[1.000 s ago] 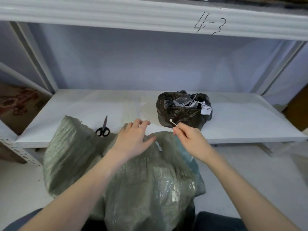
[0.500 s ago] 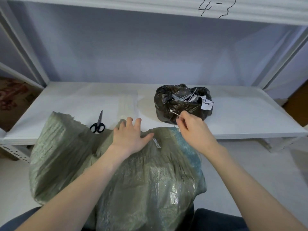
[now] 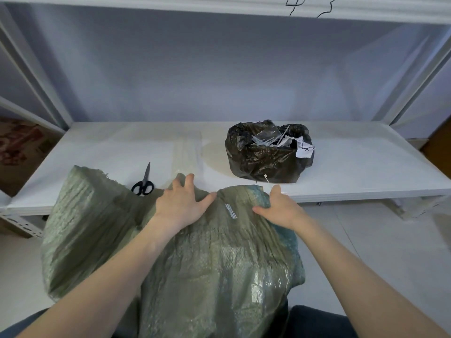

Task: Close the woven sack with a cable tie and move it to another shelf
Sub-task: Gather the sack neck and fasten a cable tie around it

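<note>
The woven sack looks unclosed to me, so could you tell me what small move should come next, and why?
Probably gather the woven sack mouth into a neck. Its top edge lies spread and loose; the left hand rests flat on it, the right hand grips the fabric, and the cable tie lies on the shelf, not yet round anything.

A storeroom: bare white metal shelving (image 3: 353, 172) with a hand-numbered beam (image 3: 312, 7), pale tiled floor (image 3: 366, 240), a cardboard box (image 3: 19, 147) alongside.
</note>
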The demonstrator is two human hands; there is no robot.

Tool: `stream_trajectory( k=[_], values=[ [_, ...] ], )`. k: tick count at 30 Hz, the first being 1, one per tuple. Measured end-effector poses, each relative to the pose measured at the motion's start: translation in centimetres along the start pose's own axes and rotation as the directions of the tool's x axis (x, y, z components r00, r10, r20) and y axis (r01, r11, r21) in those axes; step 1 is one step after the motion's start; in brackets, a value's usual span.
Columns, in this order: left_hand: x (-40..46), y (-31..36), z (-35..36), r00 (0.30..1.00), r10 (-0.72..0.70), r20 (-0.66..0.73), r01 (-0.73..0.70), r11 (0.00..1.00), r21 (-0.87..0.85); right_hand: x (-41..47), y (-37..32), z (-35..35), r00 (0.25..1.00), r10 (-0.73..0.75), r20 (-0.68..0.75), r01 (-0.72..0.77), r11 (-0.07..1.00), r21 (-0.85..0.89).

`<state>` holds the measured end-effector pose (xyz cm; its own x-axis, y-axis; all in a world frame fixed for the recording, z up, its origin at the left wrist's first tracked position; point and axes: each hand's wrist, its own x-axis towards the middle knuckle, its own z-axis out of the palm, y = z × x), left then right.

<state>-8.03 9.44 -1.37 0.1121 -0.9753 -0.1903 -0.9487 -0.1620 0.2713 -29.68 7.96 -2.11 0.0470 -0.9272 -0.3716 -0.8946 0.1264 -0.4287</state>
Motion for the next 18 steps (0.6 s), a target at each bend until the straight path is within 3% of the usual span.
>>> stream_trajectory(
  k=[5, 10, 16, 18],
  values=[
    [0.2, 0.3, -0.9, 0.990, 0.071, -0.120, -0.093, 0.978, -0.189, -0.3, -2.2, -0.5, 0.967, -0.164, -0.195, 0.195, 0.969, 0.149],
    [0.5, 0.3, -2.5, 0.954, -0.046, -0.296, -0.078, 0.915, -0.395, -1.4, -4.5, -2.0, 0.914, -0.239, -0.328, 0.361, 0.847, 0.390],
    [-0.1, 1.3, -5.8, 0.772, -0.224, -0.594, -0.195, 0.807, -0.558, -2.5, -6.9, -4.5, 0.887, -0.148, -0.437, 0.442, 0.538, 0.717],
    [0.2, 1.5, -7.2, 0.761, -0.297, -0.577, -0.296, 0.632, -0.716, -3.0, -7.7, -5.7, 0.874, -0.111, -0.474, 0.474, 0.416, 0.776]
  ],
)
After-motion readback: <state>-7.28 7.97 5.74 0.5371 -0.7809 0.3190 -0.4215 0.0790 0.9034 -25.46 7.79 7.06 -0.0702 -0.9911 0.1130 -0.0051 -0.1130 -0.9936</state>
